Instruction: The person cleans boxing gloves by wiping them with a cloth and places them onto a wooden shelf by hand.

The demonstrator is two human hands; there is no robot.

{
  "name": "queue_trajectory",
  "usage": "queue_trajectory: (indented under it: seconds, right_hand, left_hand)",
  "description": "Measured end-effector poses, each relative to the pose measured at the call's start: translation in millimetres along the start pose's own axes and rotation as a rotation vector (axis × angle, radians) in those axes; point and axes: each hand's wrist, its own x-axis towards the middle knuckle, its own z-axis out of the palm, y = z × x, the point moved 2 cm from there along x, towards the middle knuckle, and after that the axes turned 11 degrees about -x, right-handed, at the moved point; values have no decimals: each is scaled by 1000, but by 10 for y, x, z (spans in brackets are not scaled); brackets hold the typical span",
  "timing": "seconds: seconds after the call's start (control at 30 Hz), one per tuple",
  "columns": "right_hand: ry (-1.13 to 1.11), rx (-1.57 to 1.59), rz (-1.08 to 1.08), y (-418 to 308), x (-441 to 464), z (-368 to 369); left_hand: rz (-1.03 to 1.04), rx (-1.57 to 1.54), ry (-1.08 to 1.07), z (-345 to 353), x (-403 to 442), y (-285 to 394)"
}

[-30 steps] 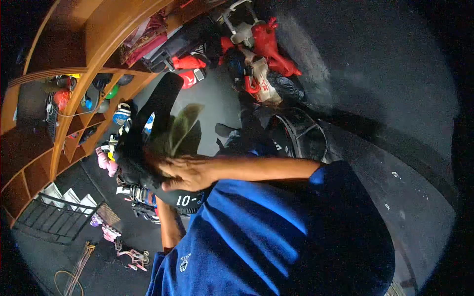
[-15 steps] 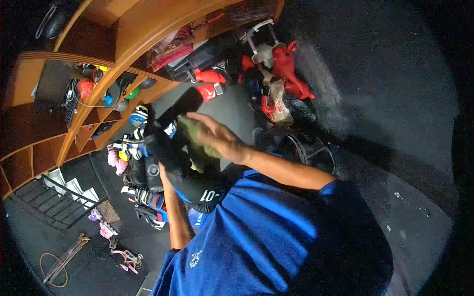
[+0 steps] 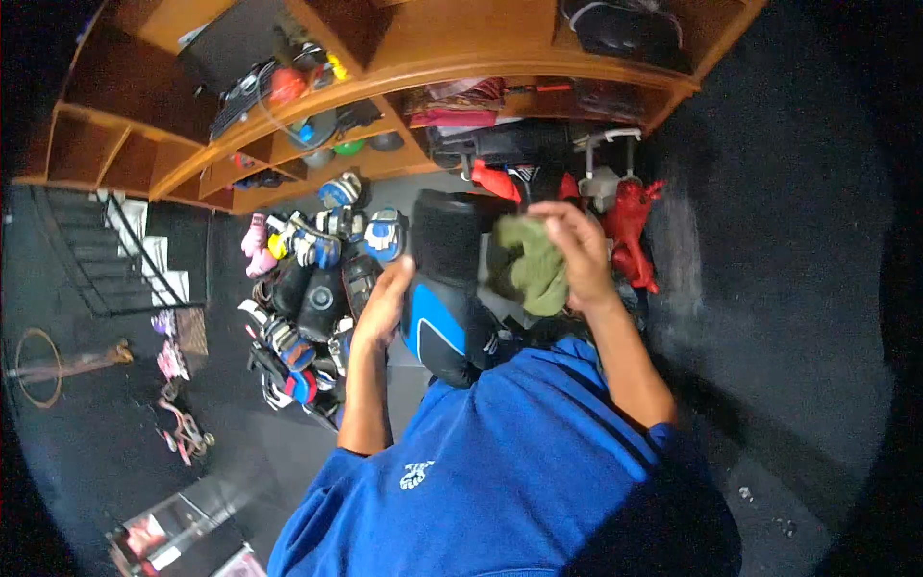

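Note:
My left hand [image 3: 383, 306] grips the near-left side of a black boxing glove [image 3: 444, 260] with a blue, white-edged panel. Held up before my chest, the glove has its wide black cuff pointing away from me. A crumpled olive-green cloth [image 3: 538, 271] is in my right hand [image 3: 583, 252], just right of the glove. The fingers of that hand are bent over the cloth's far and right side. Whether the cloth touches the glove I cannot tell.
Blue-and-white focus mitts [image 3: 385, 236], black pads [image 3: 317, 303] and pink gloves [image 3: 258, 245] lie piled at left. A wooden shelf [image 3: 452, 62] runs along the back. Red gear [image 3: 630, 226] is heaped at right. A black metal railing [image 3: 82, 250] stands far left.
The view has swung round, so the shelf is now straight ahead. The glove has turned, showing its blue panel instead of its lettered end. My right hand has moved off to the glove's right with the cloth.

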Motion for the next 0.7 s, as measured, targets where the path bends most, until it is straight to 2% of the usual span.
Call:
queue_trajectory:
  seconds: [0.07,0.1,0.2,0.23,0.3,0.33,0.4,0.43,0.47,0.5,0.53,0.57,0.6,0.7]
  right_hand:
    - [-223,52,-71,-258,10,82]
    - [-318,-94,-216,-340,37,186]
    - [-288,-875,-586,-350,107,431]
    - [-265,-986,-566,-270,130,483]
    - [-261,-983,-531,-1,133,575]
    - [-274,-1039,-514,65,71,627]
    - [-412,-996,-615,101,-145,736]
    - [-524,-988,-675,166,-197,724]
    - [-559,-956,-703,130,-196,732]
    - [-599,-1028,-696,75,-114,726]
    - [-623,-1084,-671,14,-21,722]
    - [-552,-1126,-718,-128,103,751]
    - [-410,-1128,-821,-123,235,746]
    - [-198,-731,-556,187,742,550]
  left_hand:
    - [-64,91,-142,-121,66,-93]
    - [-58,45,-294,47,-34,129]
    - [-32,-32,-357,6,-10,91]
    - [-19,-55,-389,57,-43,130]
    - [-35,-121,-387,304,-213,368]
    - [0,11,-343,239,-116,243]
    - [15,192,-210,130,-103,105]
    - [114,288,-247,154,-206,203]
    - [-1,75,-386,177,-223,231]
    - [79,137,-363,219,-248,290]
    - [21,172,-331,215,-256,260]
    - [162,376,-253,288,-329,372]
    - [51,235,-317,502,-539,667]
    - [25,116,-323,490,-498,637]
